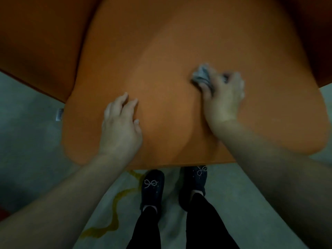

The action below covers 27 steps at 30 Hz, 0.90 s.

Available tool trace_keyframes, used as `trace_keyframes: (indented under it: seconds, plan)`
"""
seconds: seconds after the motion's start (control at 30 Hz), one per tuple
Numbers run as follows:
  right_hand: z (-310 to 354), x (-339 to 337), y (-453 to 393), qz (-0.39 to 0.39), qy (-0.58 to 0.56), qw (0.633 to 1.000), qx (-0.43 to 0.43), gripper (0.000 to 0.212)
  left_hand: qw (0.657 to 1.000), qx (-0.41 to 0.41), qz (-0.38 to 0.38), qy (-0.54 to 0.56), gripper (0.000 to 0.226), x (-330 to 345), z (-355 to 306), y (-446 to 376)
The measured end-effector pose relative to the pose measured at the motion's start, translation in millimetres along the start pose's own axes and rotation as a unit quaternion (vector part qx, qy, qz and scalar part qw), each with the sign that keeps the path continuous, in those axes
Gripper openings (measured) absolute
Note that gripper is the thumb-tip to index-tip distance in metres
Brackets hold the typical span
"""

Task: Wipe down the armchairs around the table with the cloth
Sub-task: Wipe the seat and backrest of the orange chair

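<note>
Mid-wipe on orange armchair (170, 51): right hand (222, 101) clutches cloth (202, 76) center-right, left hand (120, 124) flat, other chairs unseen.

Orange armchair seat (161, 72): crumpled grey cloth (201, 76) lies on it, right of centre. Grey floor (32, 141) below bears a yellow wavy marking (115, 203) and two dark shoes (152, 187).

A pale grey-green floor (251, 203) is showing along the lower part of the view, with a wavy yellow line (115, 209) running across it at lower left. Two dark shoes (152, 187), each bearing a beaded bow, are standing on this floor side by side, and black trouser legs (203, 221) are rising from them. A small white label (59, 114) is hanging at the left edge.
</note>
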State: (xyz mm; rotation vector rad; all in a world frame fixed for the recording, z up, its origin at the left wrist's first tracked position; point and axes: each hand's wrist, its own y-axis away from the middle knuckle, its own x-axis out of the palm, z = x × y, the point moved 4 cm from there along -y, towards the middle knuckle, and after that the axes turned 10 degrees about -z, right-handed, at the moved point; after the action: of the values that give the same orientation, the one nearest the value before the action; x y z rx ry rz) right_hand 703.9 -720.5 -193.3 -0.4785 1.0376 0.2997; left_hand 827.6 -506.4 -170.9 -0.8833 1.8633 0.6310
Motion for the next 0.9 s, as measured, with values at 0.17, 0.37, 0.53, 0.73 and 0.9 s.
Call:
trace_keyframes:
  seconds: [0.17,0.37,0.53,0.73,0.9]
  plan:
    - [31,-10,76,0.067,-0.059,0.989,-0.122,0.046,1.000,0.000,0.008,-0.002,0.053,-4,4,3]
    - [68,27,4,0.077,-0.025,0.984,-0.157,0.043,1.000,0.002,0.006,-0.007,0.054,-3,5,4]
    - [-19,-10,-3,-0.013,0.024,0.999,0.024,0.045,1.000,0.006,0.007,-0.003,0.054,-2,2,5]
    - [47,0,80,0.092,-0.072,0.978,-0.173,0.045,0.999,0.036,0.019,-0.003,0.054,1,-13,1]
    - [11,4,1,0.032,0.016,0.996,-0.086,0.042,0.999,0.037,0.037,-0.017,0.053,2,-18,-2]
